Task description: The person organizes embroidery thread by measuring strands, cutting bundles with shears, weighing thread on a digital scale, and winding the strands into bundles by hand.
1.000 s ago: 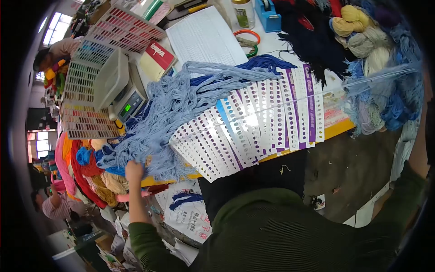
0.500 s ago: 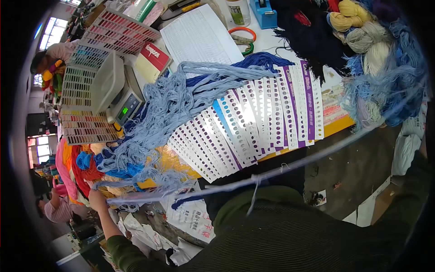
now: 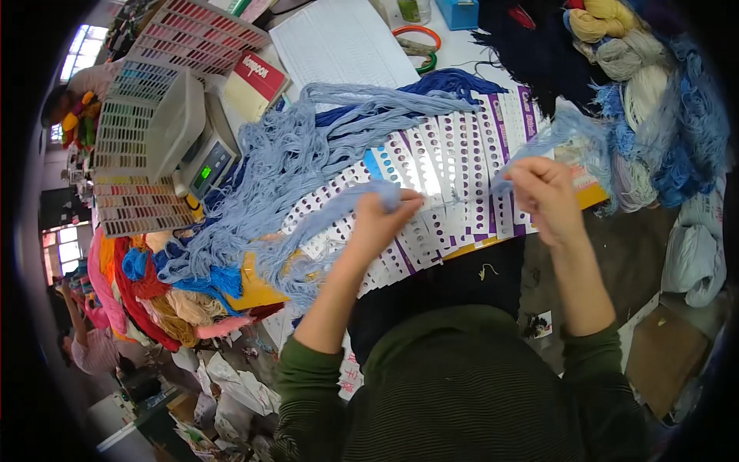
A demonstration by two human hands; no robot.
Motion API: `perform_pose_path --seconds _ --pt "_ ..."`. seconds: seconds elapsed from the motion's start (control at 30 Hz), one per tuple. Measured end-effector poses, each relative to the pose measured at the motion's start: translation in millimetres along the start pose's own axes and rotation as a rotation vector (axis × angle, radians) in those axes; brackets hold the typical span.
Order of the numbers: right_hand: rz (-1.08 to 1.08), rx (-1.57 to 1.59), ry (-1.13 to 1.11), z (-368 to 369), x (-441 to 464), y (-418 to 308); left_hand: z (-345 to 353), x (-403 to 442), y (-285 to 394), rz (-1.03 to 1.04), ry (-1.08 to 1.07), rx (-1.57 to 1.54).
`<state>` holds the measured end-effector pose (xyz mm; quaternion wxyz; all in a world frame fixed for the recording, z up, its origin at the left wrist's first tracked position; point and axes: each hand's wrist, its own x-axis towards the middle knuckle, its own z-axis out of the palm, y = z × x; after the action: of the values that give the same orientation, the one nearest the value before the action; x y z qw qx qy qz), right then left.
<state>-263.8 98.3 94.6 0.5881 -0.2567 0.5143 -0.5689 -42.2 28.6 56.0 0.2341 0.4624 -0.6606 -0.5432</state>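
Okay so the arms aren't flung wide anymore: both hands are in over the fan of hole-punched cards, so my read is the light-blue yarn is being worked close now, not at arm's length. Taking 12 as straight ahead of the person, the left hand is just shy of 12, closed round the yarn, tail trailing toward 8. The right hand, about 1, pinches it too; can't tell how many strands. Loose light-blue heap on the bench at 11, digital scale around 10.
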Motion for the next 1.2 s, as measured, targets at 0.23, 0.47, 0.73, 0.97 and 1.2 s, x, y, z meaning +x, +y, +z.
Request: perform_pose_path --seconds 0.23,0.47,0.73,0.97,1.2 --pt "0.077 0.071 0.132 4 -6 38 69 26 -31 0.222 -0.047 0.674" --pt "0.158 0.0 0.088 3 -5 52 57 20 -37 -0.04 -0.017 0.163" --pt "0.118 -0.066 0.109 2 -7 55 70 21 -36 0.192 -0.027 0.648" --pt "0.113 -0.11 0.079 11 -11 57 52 8 -18 -0.051 -0.087 0.139" --pt "0.001 -0.348 -0.017 23 -8 68 45 -12 -1 -0.048 -0.031 -0.07"
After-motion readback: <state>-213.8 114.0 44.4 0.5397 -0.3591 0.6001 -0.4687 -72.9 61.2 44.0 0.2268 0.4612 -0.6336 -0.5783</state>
